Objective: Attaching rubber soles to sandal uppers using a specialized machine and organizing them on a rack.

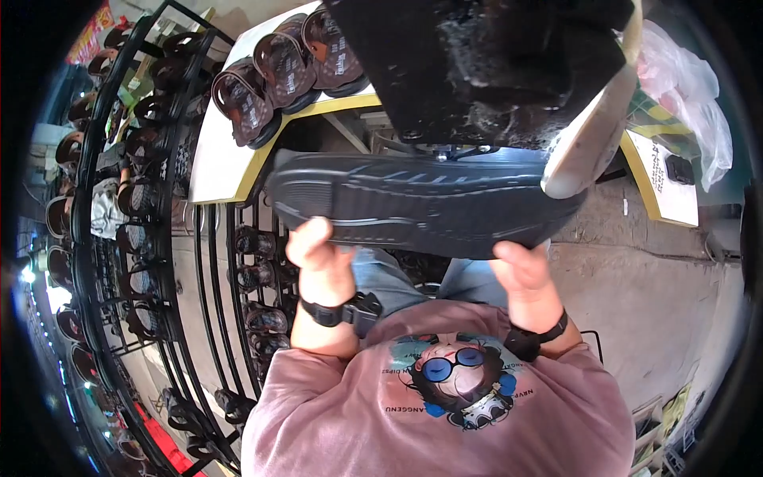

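A long black shoe sole (429, 203) is held crosswise in front of me, its grooved underside facing up. My left hand (314, 248) grips its left end by the near edge, thumb on the underside and fingers hidden beneath. Near the right end, my right hand (520, 266) holds the same edge in a like way. A cream, rounded bar (584, 151) overlaps the sole's right end; I cannot tell whether they touch. Just beyond the sole is a dark machine part (485, 71) with whitish smears. Whether straps are attached to the sole's far side is hidden.
Several brown sandals (282, 71) stand on a white, yellow-edged table (214, 171) at the far left. Black racks (176, 262) loaded with sandals run down the left side. At the right, a table part (664, 187) holds a small black object, with a clear plastic bag (687, 87) beyond.
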`<state>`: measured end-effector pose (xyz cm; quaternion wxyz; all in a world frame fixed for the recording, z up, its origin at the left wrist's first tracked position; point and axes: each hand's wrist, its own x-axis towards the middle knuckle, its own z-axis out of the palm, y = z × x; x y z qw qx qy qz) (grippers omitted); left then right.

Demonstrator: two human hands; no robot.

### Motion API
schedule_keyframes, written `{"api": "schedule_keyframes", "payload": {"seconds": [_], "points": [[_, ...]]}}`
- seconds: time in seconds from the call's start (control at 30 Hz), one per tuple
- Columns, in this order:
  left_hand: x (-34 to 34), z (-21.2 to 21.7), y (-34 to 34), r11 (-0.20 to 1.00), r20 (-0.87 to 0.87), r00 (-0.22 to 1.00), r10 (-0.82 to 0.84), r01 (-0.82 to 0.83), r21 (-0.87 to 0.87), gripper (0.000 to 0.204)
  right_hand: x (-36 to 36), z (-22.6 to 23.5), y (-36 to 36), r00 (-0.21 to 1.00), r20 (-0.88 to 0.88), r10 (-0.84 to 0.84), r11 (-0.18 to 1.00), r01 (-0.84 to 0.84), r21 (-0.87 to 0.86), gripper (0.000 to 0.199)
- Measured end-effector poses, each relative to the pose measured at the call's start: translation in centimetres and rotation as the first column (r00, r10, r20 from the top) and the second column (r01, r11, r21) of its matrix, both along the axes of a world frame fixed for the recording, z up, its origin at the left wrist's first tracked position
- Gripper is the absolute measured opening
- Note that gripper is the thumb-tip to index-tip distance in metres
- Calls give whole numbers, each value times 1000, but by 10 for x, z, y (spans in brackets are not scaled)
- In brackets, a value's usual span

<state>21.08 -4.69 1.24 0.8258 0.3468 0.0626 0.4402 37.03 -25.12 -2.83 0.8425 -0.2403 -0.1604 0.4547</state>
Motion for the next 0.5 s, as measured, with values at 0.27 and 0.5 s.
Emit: {"api": "schedule_keyframes", "payload": {"seconds": [0.27, 0.5], "points": [[9, 121, 36, 337, -291, 562, 774, 24, 941, 53, -39, 38, 57, 988, 61, 141, 989, -138, -46, 43], [6, 91, 25, 394, -600, 694, 397, 462, 795, 47, -42, 46, 68, 935, 337, 108, 980, -44, -191, 48]]}}
